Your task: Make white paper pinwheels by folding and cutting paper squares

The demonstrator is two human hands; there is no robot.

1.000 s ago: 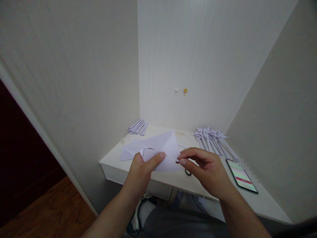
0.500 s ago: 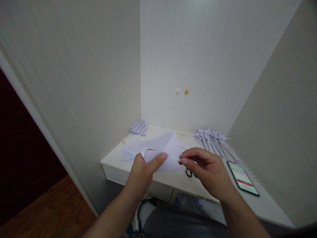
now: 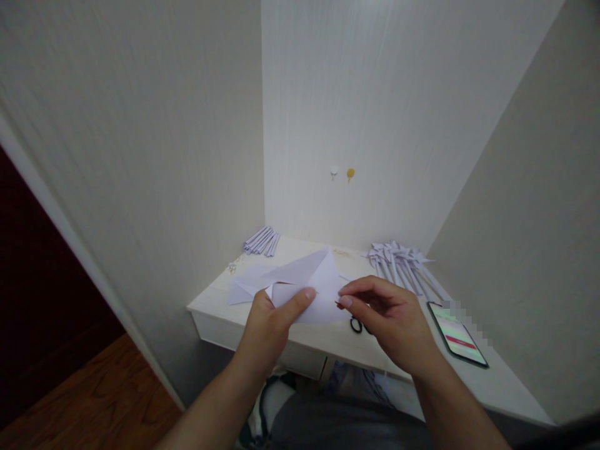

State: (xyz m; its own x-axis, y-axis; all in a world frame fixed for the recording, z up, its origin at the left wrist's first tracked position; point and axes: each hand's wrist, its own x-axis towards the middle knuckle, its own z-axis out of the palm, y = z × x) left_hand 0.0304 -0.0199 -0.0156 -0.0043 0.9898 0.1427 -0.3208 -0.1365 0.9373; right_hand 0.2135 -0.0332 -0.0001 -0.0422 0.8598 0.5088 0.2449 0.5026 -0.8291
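i see my left hand [image 3: 272,322] pinching the paper [image 3: 300,284]; right hand [image 3: 391,319], at 3 o'clock, pinches its edge above the counter [image 3: 328,340].

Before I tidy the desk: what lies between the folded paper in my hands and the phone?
Head view: your right hand fills most of that stretch, with black scissors partly hidden beneath it; then bare desk up to the phone.

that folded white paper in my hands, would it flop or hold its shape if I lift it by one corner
The folded paper probably holds its shape partly: its creases look sharp and stiffening. It likely weighs almost nothing, since the left hand pinches it aloft by one edge. The unfolded flap toward the wall may droop.
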